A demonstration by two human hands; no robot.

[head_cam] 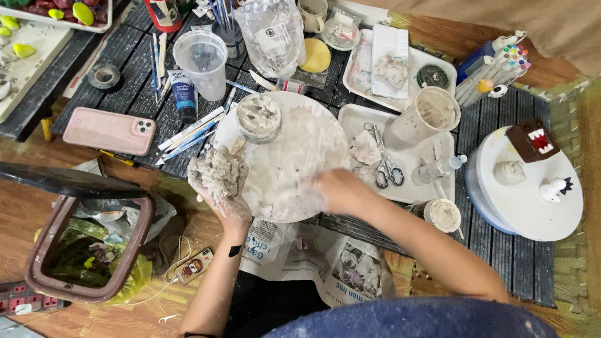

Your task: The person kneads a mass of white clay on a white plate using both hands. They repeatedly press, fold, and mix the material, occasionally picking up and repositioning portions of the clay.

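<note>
- Head view: my left hand [223, 186] cups a ragged lump of grey paper clay [218, 171] in its upturned palm, fingers curled around it, just off the near-left edge of the round work board [294, 145].
- My right hand [340, 190] lies palm-down on the near edge of that board, fingers spread and pressing the smeared surface; it grips nothing.
- To do this well, I judge I should keep the lump supported from below so crumbs do not drop off, and press with the flat of my right fingers rather than the tips, so the thin clay film lifts evenly.
- The clay looks wet, fibrous and lumpy, like pulp; the board is a smooth disc coated in pale, streaky residue.
- A small round tub [258, 117] caked in the same grey paste sits at the board's far-left edge.
- Beside the board's right edge, a white rectangular tray [355, 117] carries metal scissors [384, 166], a clay-smeared cup [423, 116] lying on its side and a small clear bottle [437, 170].
- On the dark slatted tabletop's left side lie a pink phone [109, 130], a clear plastic cup [201, 62] and a bundle of thin brushes [190, 133].
- Crumpled newspaper [317, 256] hangs off the near edge.
</note>
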